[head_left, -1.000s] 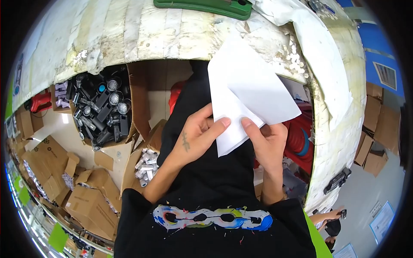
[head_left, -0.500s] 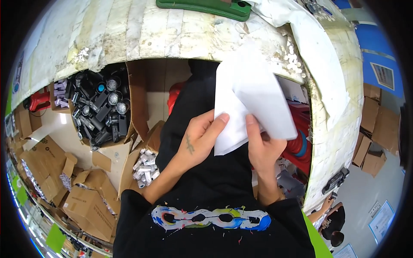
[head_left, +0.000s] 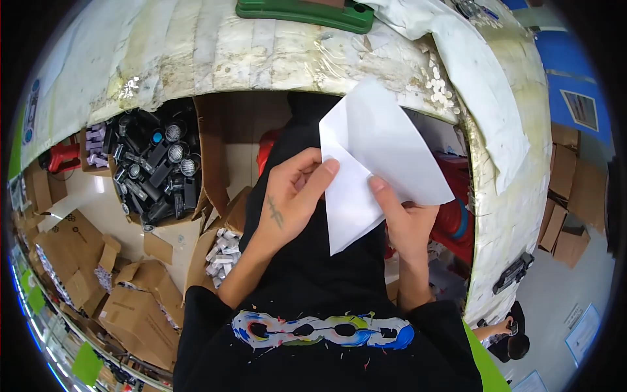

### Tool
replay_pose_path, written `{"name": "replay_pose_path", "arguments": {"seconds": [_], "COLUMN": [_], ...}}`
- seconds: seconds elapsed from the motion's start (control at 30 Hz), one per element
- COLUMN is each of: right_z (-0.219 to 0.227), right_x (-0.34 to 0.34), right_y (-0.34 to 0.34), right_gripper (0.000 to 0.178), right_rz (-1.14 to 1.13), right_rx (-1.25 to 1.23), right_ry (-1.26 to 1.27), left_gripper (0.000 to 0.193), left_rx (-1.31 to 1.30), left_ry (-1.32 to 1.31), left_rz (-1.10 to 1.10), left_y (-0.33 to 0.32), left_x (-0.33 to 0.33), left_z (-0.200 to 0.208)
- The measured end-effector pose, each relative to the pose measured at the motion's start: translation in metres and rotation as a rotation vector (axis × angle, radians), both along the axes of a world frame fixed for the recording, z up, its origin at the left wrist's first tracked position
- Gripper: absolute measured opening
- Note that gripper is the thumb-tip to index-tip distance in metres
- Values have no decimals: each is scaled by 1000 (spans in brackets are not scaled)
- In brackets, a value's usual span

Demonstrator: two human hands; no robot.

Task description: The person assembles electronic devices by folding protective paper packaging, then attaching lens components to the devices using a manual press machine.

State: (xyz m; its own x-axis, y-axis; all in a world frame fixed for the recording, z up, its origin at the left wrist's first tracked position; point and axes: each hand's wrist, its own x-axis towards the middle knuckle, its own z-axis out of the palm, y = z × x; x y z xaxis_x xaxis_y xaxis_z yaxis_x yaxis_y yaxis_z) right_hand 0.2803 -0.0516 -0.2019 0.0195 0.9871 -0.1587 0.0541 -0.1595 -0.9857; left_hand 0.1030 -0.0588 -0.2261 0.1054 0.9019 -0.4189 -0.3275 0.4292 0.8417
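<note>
Between my hands, over my lap, is a sheet of white paper [head_left: 390,140] with a fold running across it, one part slanting down to a point. My left hand [head_left: 292,191] pinches its left edge, thumb on top and fingers curled beneath. With the thumb pressed at the fold, my right hand [head_left: 406,219] grips the lower right part; its other fingers are partly hidden behind the paper. The sheet's upper part reaches up to the edge of the worktable [head_left: 255,65].
A green tool-like object [head_left: 307,14] and a white cloth [head_left: 477,85] lie on the table. Below left stand a carton of black flashlights [head_left: 157,163] and a box of small white pieces [head_left: 224,255]. Cardboard boxes [head_left: 140,320] fill the lower left. Another person [head_left: 513,340] is at far right.
The folded paper has tilted, its lower tip pointing further down and its right corner swinging outward. My left hand has shifted slightly up and left; both hands keep hold.
</note>
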Motion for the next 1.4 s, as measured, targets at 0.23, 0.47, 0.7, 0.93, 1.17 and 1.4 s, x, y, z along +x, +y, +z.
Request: {"name": "replay_pose_path", "arguments": {"seconds": [0.23, 0.47, 0.7, 0.93, 1.17, 1.4], "right_z": [-3, -1, -12, -6, -5, 0], "right_x": [10, 9, 9, 25, 38, 36], "right_y": [5, -6, -6, -7, 6, 10], "right_gripper": [29, 15, 25, 23, 31, 23], "right_rz": [305, 210, 100, 157, 311, 373], "right_rx": [377, -12, 45, -231, 109, 235], "right_ry": [-271, -59, -6, 52, 85, -79], "left_gripper": [19, 24, 28, 43, 18, 37], "left_rx": [-54, 28, 58, 35, 153, -30], "left_ry": [-87, 123, 72, -30, -116, -449], "left_rz": [52, 50, -91, -189, -238, -209], "left_y": [9, 9, 19, 24, 27, 19], "left_x": [0, -17, -34, -25, -24, -37], "left_z": [-5, -25, -37, -16, -24, -18]}}
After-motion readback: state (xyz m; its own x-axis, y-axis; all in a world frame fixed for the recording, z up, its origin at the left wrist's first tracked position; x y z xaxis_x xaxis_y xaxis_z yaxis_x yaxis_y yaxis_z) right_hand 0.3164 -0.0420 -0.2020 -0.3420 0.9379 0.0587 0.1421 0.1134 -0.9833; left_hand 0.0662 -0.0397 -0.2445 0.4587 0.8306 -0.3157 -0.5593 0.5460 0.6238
